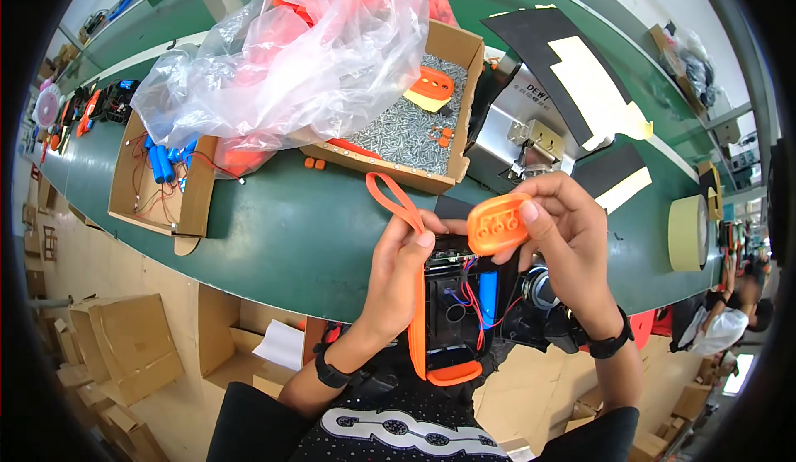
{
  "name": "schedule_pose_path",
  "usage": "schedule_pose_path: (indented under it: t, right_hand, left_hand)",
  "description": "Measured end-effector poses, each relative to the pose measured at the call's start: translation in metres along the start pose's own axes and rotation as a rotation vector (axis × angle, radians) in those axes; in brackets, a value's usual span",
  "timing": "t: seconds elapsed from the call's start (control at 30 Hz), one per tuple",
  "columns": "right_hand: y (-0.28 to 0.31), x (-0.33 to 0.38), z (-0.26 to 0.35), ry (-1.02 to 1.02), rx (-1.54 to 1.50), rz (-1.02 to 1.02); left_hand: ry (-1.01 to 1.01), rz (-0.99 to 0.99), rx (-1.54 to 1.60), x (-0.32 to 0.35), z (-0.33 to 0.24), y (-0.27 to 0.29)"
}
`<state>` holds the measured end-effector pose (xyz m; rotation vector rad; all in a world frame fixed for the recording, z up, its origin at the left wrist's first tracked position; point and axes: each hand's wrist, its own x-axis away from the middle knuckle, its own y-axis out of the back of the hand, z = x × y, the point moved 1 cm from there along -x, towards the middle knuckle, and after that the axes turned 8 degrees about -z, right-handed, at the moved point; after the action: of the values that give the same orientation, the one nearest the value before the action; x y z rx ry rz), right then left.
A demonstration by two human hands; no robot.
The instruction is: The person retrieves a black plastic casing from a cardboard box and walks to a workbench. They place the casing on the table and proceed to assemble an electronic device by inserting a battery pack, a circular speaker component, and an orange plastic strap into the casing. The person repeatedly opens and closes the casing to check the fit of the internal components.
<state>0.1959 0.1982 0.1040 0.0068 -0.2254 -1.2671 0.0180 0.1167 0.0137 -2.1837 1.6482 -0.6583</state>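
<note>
My right hand [572,251] pinches an orange oval rubber button pad [497,224] between thumb and fingers, its ringed moulded side showing. An orange strap loop [394,201] rises from my left hand [396,273], which is closed on it with thumb against the fingers. Below and between both hands lies an opened black-and-orange electronic device housing [444,329] at the table's near edge. A blue cylindrical battery [487,296] and red wires show in it. Beside it, under my right hand, is a round speaker [539,286] in a black part.
Beyond my hands stands a cardboard box of screws [398,140] with orange pads on top, partly under a clear plastic bag [290,64]. A metal screw machine [522,114] is right of it. Left is a box [137,201] of blue batteries. A tape roll [686,234] stands far right.
</note>
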Motion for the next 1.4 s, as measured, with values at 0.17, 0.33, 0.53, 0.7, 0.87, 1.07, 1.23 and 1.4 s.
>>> schedule_pose_path:
  t: [0.17, 0.33, 0.53, 0.7, 0.87, 1.07, 1.23, 1.4]
  right_hand:
    - [-0.005, -0.003, -0.005, 0.048, -0.006, 0.014]
    - [-0.003, -0.008, -0.012, 0.241, 0.177, -0.01]
    - [-0.009, -0.005, -0.008, 0.543, 0.43, 0.021]
    - [-0.011, -0.001, -0.008, 0.863, 0.633, 0.032]
    - [-0.011, 0.006, -0.014, 0.979, 0.733, 0.0]
    - [-0.01, 0.007, -0.013, 0.981, 0.781, 0.012]
    - [-0.014, 0.009, -0.012, 1.037, 0.813, 0.018]
    - [-0.014, 0.01, -0.013, 1.033, 0.819, -0.002]
  left_hand:
    - [0.026, -0.02, 0.011, -0.001, 0.01, 0.009]
    - [0.032, 0.034, 0.047, -0.004, 0.015, 0.012]
    - [0.006, 0.074, 0.094, -0.001, 0.006, 0.005]
    - [-0.005, 0.114, 0.131, 0.0, 0.006, 0.003]
    - [-0.086, 0.175, 0.175, -0.004, 0.008, 0.005]
    - [-0.121, 0.134, 0.133, -0.003, 0.005, -0.001]
    - [-0.171, 0.153, 0.065, -0.003, 0.005, 0.002]
    - [-0.191, 0.15, 0.047, 0.0, 0.004, 0.002]
